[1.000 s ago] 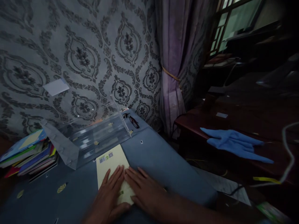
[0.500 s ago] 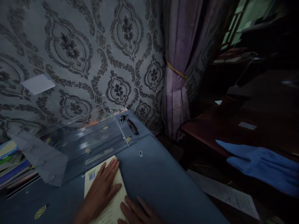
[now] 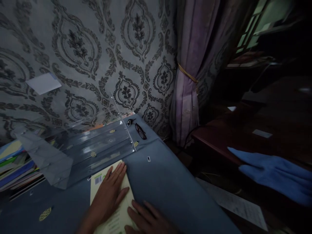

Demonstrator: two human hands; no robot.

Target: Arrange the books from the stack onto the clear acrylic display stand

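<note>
A pale yellow book (image 3: pixel 123 208) lies on the blue-covered table, a barcode showing near its upper left corner. My left hand (image 3: pixel 110 195) rests flat on it, fingers stretched toward its far edge and the thumb out to the right. At the book's right edge is my right hand (image 3: pixel 146 217), its fingers apart and touching the cover's side. The lower part of the book and my right wrist run out of the picture. A clear acrylic rack (image 3: pixel 104 143) stands just beyond the book.
Stacked books (image 3: pixel 21 169) are at the left. Glasses (image 3: pixel 140 131) and a key (image 3: pixel 129 122) lie near the table's far corner by the patterned wall (image 3: pixel 78 45). A purple curtain (image 3: pixel 186 97) hangs behind. To the right, a blue glove (image 3: pixel 273 172) lies by a dark red table (image 3: pixel 212 139).
The whole view has shifted slightly, so things appear a little further right. Both hands keep nearly the same place on the book.
</note>
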